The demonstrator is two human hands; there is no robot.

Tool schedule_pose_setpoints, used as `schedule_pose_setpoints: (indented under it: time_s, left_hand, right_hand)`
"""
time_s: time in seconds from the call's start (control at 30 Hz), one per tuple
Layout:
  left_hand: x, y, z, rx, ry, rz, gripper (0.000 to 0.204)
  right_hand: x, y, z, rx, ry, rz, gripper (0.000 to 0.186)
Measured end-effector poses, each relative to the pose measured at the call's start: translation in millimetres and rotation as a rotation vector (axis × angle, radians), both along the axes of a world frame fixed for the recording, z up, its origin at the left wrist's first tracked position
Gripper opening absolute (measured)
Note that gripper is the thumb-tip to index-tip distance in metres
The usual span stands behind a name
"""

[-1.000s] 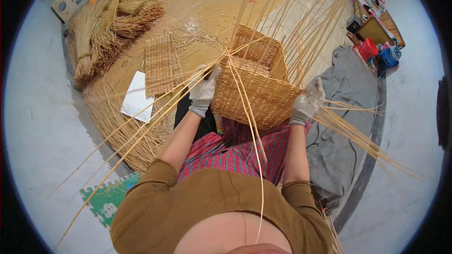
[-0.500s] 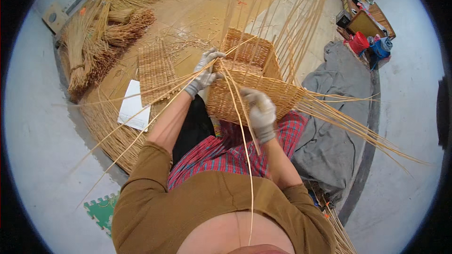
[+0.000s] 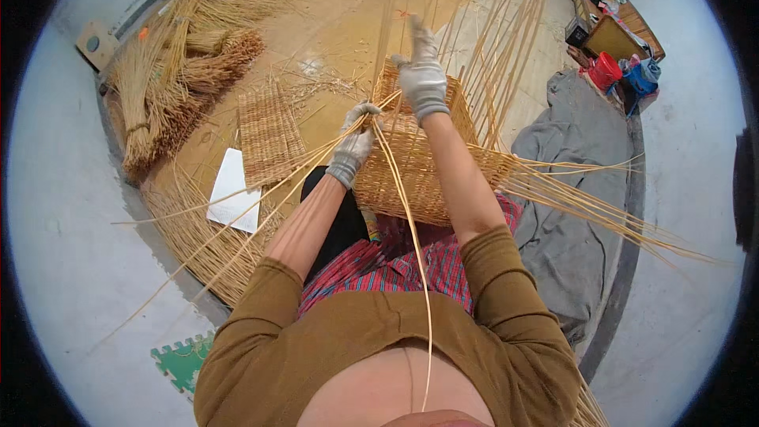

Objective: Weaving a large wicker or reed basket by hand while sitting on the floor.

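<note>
A rectangular wicker basket (image 3: 407, 182) rests in front of me over a red plaid cloth (image 3: 371, 269), with long upright stakes (image 3: 514, 47) rising from its far and right sides. At its left corner my gloved left hand (image 3: 357, 138) is closed around several wicker rods (image 3: 304, 154), whose ends fan out to the lower left. More loose rods (image 3: 403, 205) hang from that corner down toward my chest. My gloved right hand (image 3: 423, 75) is raised over the basket's far side, near the stakes, fingers stretched and apart, with nothing visible in it.
Bundles of wicker (image 3: 170, 71) lie at the far left. Nearer are a flat woven panel (image 3: 270, 130), a white sheet (image 3: 235, 194) and loose rods (image 3: 186, 225). A grey cloth (image 3: 561, 190) covers floor at right; red (image 3: 605, 71) and blue (image 3: 639, 77) containers stand beyond.
My right hand has swung up and away from the front of the basket to above its far side, its fingers now spread. My left hand keeps its grip at the corner.
</note>
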State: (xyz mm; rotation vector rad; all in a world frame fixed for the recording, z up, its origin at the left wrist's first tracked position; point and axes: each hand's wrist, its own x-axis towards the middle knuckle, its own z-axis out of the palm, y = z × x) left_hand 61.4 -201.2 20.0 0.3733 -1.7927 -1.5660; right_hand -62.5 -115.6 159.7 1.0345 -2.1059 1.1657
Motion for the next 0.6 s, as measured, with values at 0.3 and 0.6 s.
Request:
schedule_pose_setpoints:
  time_s: [0.3,0.6]
  left_hand:
    - [19,37,-18,0.105,0.053,0.288,0.036]
    - [-22,53,37,-0.607,-0.215,0.004,0.029]
  right_hand:
    - [14,186,-154,-0.739,-1.052,0.176,0.017]
    - [15,150,-137,-0.851,-0.956,0.080,0.030]
